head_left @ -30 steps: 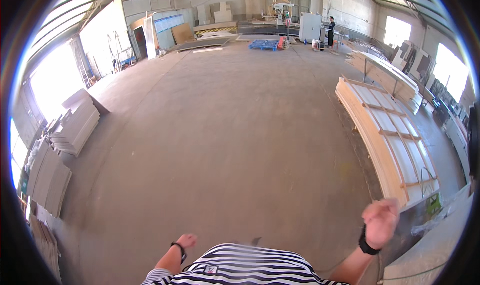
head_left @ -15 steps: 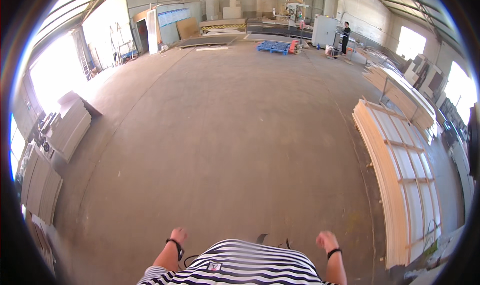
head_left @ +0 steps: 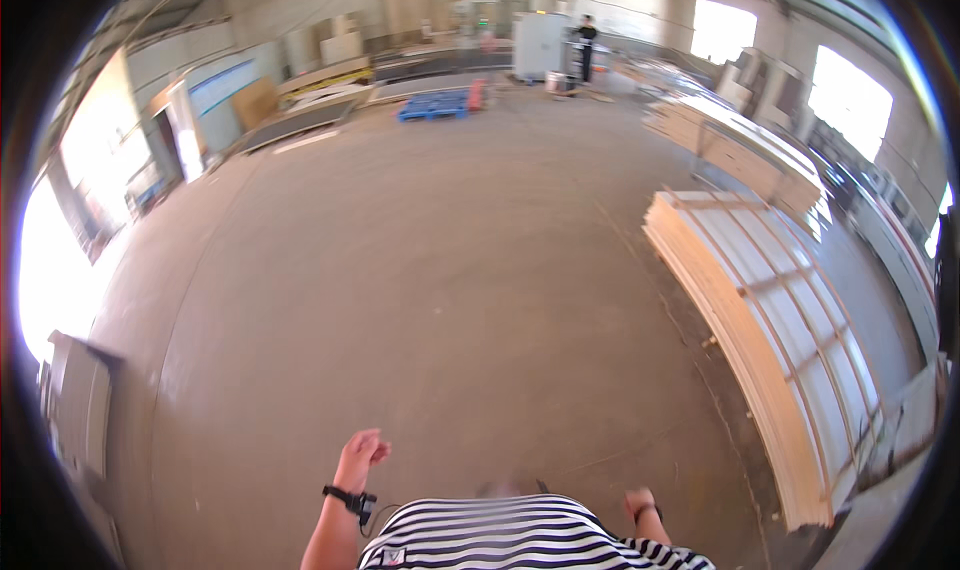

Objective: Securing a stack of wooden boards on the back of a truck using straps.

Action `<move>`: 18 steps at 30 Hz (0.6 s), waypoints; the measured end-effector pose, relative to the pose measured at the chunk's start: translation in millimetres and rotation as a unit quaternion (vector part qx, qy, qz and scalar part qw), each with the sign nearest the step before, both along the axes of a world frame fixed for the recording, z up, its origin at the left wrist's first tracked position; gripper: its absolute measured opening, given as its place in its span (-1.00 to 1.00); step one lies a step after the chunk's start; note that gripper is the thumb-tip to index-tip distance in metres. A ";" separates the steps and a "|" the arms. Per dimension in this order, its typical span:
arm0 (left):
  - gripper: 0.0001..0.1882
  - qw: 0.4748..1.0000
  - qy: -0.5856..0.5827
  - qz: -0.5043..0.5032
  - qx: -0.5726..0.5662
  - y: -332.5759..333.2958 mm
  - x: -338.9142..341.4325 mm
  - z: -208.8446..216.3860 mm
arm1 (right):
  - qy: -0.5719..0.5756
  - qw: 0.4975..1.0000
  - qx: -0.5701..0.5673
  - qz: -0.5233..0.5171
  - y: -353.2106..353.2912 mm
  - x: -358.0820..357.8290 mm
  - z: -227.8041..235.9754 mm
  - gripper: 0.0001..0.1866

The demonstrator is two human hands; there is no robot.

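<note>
My left hand [head_left: 359, 457] swings out in front of my striped shirt [head_left: 505, 535], fingers loosely apart, holding nothing, with a black band on the wrist. My right hand [head_left: 636, 501] hangs low beside my hip, small in the picture, fingers curled in, nothing in it. Both hands are over bare concrete floor [head_left: 420, 290]. The nearest thing to the right hand is a tall stack of pale wooden frames [head_left: 770, 320] lying flat on the right.
A second wood stack [head_left: 730, 140] lies farther back right. White panels [head_left: 80, 400] lean at the left edge. A blue pallet [head_left: 435, 105], boards and a grey cabinet [head_left: 540, 45] stand at the far end, where a person in dark clothes [head_left: 586, 45] stands.
The view has turned left and moved forward, so the frame stack sits nearer. My right hand dropped from raised and open to low at my side; my left hand swung forward.
</note>
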State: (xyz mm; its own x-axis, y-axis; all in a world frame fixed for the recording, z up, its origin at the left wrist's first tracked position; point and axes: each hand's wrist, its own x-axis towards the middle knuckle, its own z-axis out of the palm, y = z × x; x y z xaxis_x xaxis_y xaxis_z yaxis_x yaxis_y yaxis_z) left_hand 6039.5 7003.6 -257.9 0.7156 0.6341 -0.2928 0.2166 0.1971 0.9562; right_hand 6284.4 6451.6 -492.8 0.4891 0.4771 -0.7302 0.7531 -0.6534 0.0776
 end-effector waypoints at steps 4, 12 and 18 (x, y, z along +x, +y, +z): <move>-0.78 0.998 0.004 0.049 -0.047 74.2 81.4 -16.0 | 0.109 0.724 0.491 -0.471 148.0 157.8 52.9 -0.75; -0.80 0.996 -0.002 0.084 -0.037 237.9 229.0 -36.8 | 0.066 0.767 0.559 -0.308 381.3 345.5 137.8 -0.77; -0.74 0.997 0.043 0.016 -0.062 329.5 372.9 -21.7 | -0.023 0.988 0.153 -0.023 329.3 364.8 -11.2 -0.76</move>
State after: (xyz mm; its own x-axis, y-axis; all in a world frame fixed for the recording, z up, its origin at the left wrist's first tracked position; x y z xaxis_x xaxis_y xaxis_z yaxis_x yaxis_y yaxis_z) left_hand 6412.4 7333.1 -279.6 0.6643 0.6115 -0.4300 0.2878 0.3216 0.9021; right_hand 6649.2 6780.8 -504.0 0.5442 0.6492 -0.5314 0.7229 -0.6843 -0.0956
